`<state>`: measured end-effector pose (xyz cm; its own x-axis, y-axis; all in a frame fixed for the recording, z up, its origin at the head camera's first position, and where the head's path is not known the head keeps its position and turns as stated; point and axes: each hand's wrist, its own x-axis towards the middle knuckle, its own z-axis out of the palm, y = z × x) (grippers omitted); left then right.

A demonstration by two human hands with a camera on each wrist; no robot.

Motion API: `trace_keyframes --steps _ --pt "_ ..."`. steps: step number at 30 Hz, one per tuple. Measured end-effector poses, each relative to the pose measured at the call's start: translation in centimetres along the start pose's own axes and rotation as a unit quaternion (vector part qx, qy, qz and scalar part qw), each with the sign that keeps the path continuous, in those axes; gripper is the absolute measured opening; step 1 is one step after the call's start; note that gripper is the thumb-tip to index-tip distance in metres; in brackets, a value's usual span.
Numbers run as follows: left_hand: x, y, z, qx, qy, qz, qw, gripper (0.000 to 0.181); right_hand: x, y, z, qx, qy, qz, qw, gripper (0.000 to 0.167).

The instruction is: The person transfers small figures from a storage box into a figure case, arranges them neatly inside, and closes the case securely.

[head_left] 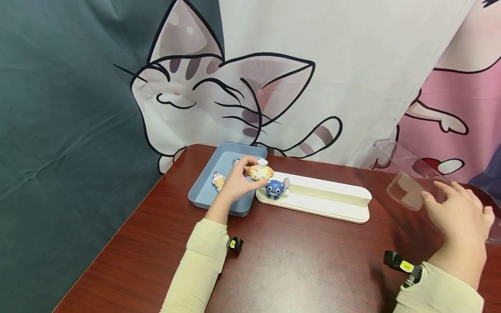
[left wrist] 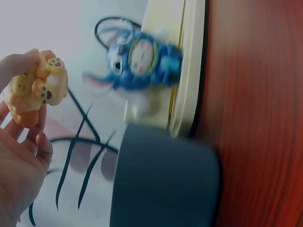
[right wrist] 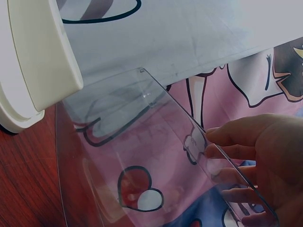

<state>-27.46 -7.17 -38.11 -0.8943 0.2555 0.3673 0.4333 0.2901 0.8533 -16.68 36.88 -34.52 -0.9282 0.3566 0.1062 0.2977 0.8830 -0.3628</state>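
My left hand [head_left: 238,182] pinches a small figurine [head_left: 260,172] with a golden, crimped pie-like body and a white chef's hat; paw-like details show on it in the left wrist view. It is held up near a blue, big-eared figurine [head_left: 275,189], which stands at the left end of a cream stepped display base [head_left: 328,206]. At the right, my right hand [head_left: 459,213] grips the edge of a clear plastic cover [right wrist: 109,156], its fingers partly seen through the plastic. The cover looks tilted, and its far side is hard to make out.
A blue-grey tray [head_left: 201,198] sits left of the base. In it lie an ice-cream-cone figurine [head_left: 218,180] and another small figurine [head_left: 235,161], partly hidden by my left hand. The brown table [head_left: 297,252] backs onto a cat-printed curtain [head_left: 270,26].
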Motion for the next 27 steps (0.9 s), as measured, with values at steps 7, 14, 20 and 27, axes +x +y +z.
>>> trace_keyframes --steps 7,14,20,27 --pt "0.2 1.0 2.6 0.045 -0.008 0.044 0.998 0.044 0.0 -0.1 0.0 -0.003 -0.006 0.014 0.9999 0.064" --pt "0.2 1.8 4.8 0.088 0.009 0.02 0.9959 0.045 0.0 -0.1 -0.1 -0.008 -0.013 0.009 0.9998 0.065" --pt "0.1 2.4 6.8 0.133 -0.004 0.06 0.9893 0.058 0.1 0.1 -0.1 -0.007 -0.009 0.001 0.9999 0.066" --pt "-0.1 2.8 8.8 0.208 -0.013 0.058 0.9764 0.059 0.1 0.1 0.0 0.0 -0.001 -0.003 1.0 0.078"
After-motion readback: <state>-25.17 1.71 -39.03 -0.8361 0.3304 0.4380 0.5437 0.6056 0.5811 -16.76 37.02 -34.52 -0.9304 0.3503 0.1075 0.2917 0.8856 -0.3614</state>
